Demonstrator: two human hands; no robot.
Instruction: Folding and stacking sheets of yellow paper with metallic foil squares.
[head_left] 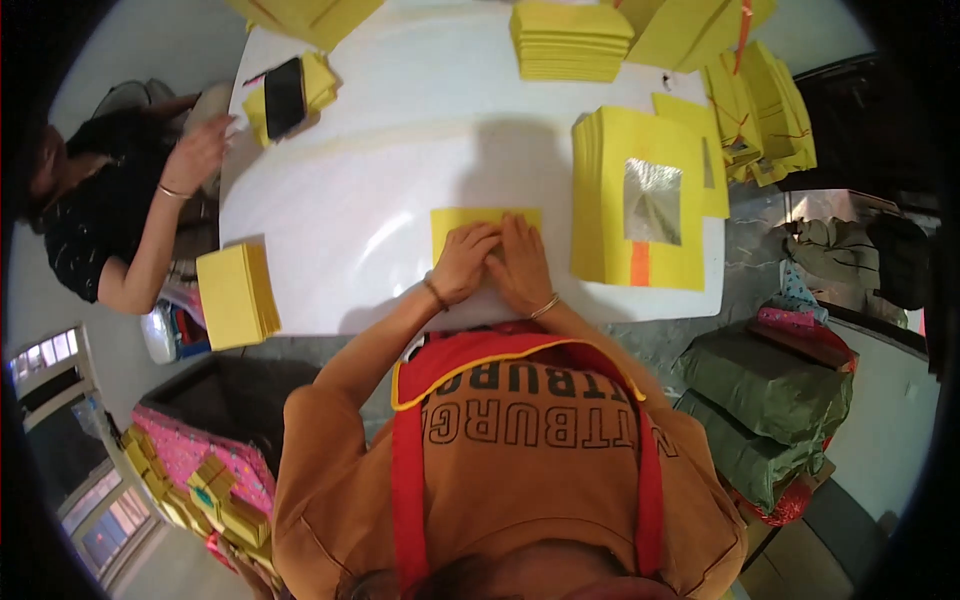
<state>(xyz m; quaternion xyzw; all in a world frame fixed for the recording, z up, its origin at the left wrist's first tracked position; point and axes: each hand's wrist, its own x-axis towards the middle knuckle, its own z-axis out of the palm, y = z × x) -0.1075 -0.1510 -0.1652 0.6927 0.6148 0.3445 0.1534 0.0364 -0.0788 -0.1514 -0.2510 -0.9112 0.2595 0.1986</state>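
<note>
On the white table (pixel 380 190), right in front of me, lies a folded-looking yellow paper piece (pixel 447 226). My left hand (pixel 466 262) rests on it, its fingers laid flat and pointing toward the right. Beside it, touching, my right hand (pixel 521 266) also presses down with fingers stretched out toward the paper's far edge. Both palms cover the lower part of the paper. To the right of my hands is a stack of large yellow paper sheets (pixel 600 200) with a silvery window (pixel 653 201) and an orange strip (pixel 640 264) on the top one.
A small yellow stack (pixel 235 296) sits at the left table corner. Another person (pixel 120 200) sits at the left, a hand raised near a black phone (pixel 285 98). More yellow stacks (pixel 570 42) and yellow bags (pixel 765 115) occupy the far right. Green wrapped bundles (pixel 775 385) stand right.
</note>
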